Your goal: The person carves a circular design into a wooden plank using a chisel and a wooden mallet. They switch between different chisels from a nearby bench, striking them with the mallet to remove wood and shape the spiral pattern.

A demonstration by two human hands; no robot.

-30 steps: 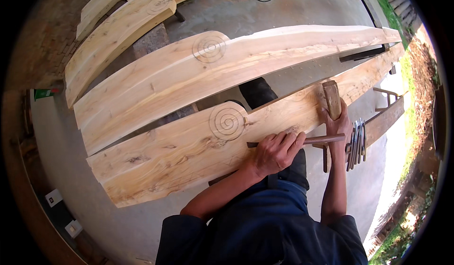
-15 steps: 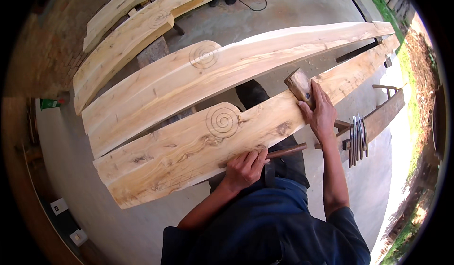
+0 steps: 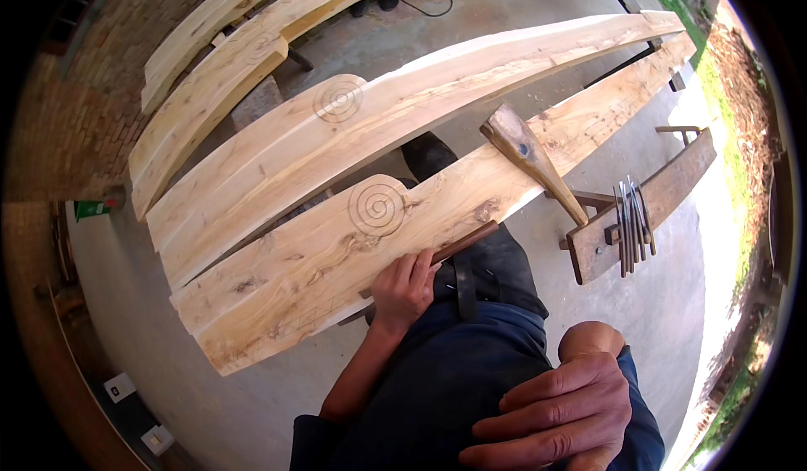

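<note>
My left hand (image 3: 403, 290) is closed round a brown rod (image 3: 466, 242) at the near edge of the nearest wooden plank (image 3: 319, 269); its far left end is partly behind my fingers. On that plank a spiral (image 3: 377, 205) is marked. A worn wooden mallet (image 3: 513, 139) lies across the plank's right part, its handle sticking out over the near edge. My right hand (image 3: 563, 412) hovers close in front of my body, away from the mallet, with its fingers stretched and slightly apart, holding nothing.
Beyond lies another long curved plank (image 3: 403, 92) with a spiral, and more planks (image 3: 210, 109) stand farther back. At right, a low bench (image 3: 672, 189) carries a bunch of thin metal tools (image 3: 635, 227). A green box (image 3: 91, 209) sits far left, a cable (image 3: 433, 8) on the floor.
My right hand has let go of the mallet, leaving it on the plank, and drawn back toward my body. My left hand still grips the rod.
</note>
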